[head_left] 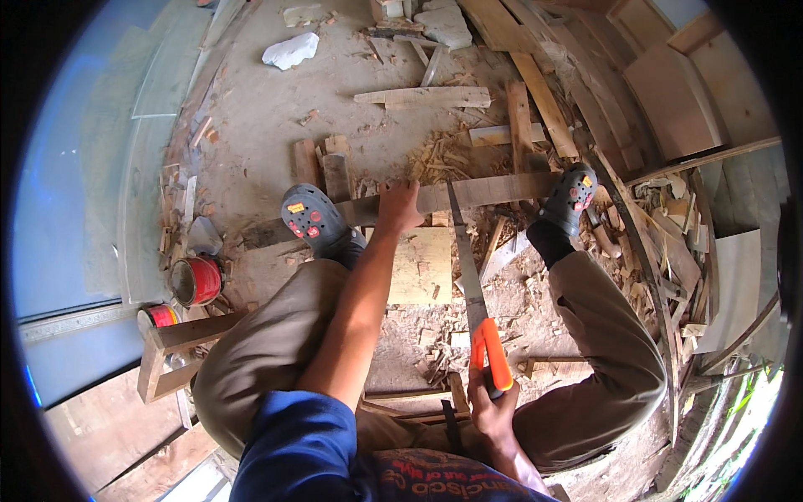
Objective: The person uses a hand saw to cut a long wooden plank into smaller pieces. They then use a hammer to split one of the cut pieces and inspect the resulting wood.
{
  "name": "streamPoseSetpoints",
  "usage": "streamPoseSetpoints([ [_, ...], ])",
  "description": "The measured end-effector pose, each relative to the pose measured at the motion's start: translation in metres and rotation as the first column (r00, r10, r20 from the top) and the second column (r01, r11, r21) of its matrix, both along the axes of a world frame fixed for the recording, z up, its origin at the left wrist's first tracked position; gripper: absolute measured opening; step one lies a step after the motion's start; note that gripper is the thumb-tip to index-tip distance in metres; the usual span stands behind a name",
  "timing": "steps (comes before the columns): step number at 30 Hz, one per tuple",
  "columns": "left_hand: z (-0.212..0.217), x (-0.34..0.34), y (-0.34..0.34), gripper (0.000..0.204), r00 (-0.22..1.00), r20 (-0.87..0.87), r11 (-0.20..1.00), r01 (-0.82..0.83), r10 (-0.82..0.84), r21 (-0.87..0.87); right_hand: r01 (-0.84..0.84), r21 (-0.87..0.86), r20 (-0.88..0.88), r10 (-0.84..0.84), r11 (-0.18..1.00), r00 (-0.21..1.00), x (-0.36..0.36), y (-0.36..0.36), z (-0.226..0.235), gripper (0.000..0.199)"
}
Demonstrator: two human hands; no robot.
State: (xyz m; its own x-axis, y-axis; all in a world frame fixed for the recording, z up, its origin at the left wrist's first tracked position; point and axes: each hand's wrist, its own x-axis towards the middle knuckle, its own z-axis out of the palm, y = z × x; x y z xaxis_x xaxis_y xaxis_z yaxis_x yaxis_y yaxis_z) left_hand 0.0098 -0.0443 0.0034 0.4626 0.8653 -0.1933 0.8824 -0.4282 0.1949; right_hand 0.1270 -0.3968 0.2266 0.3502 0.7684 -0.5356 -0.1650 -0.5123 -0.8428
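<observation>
A long wooden plank (493, 189) lies crosswise in front of me, with one of my clogs (311, 219) on its left part and the other clog (572, 199) at its right end. My left hand (401, 205) grips the plank near its middle, fingers over the far edge. In my right hand (493, 406) is the orange handle of a hand saw (470, 280). The blade points away from me, and its tip reaches across the plank just right of my left hand. Whether the teeth have cut into the wood is too small to tell.
A pale square board (420, 266) lies below the plank. Wood shavings and offcuts litter the floor. On the left are a red can (196, 280) and a wooden frame (180, 351). Another board (427, 97) and a white stone (290, 52) lie farther off; planks lean at right.
</observation>
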Motion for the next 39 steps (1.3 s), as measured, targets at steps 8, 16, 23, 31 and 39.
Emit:
streamPoseSetpoints([
  [8,-0.035,0.003,-0.037,0.069,0.992,0.092,0.925,-0.111,0.083,0.362,0.02,0.068,0.013,-0.021,0.997,1.0,-0.001,0.002,0.002,0.011],
  [16,-0.033,0.005,-0.038,0.061,0.987,0.123,0.895,-0.143,0.099,0.423,-0.032,-0.013,-0.017,0.032,0.999,0.999,0.0,-0.006,-0.004,0.018],
  [23,-0.001,0.01,-0.033,0.069,0.983,0.157,0.981,-0.116,0.091,0.158,-0.1,0.026,0.031,0.099,0.995,0.995,0.002,-0.006,-0.006,0.028],
  [31,-0.013,0.001,0.029,0.048,0.899,0.367,0.971,-0.217,0.24,-0.104,-0.11,0.066,0.019,0.109,0.992,0.994,0.002,-0.003,-0.011,0.021],
  [39,-0.009,0.016,0.017,0.041,0.917,0.221,0.943,-0.322,0.333,-0.083,-0.123,0.015,0.053,0.122,0.992,0.991,-0.001,-0.003,-0.015,0.019],
])
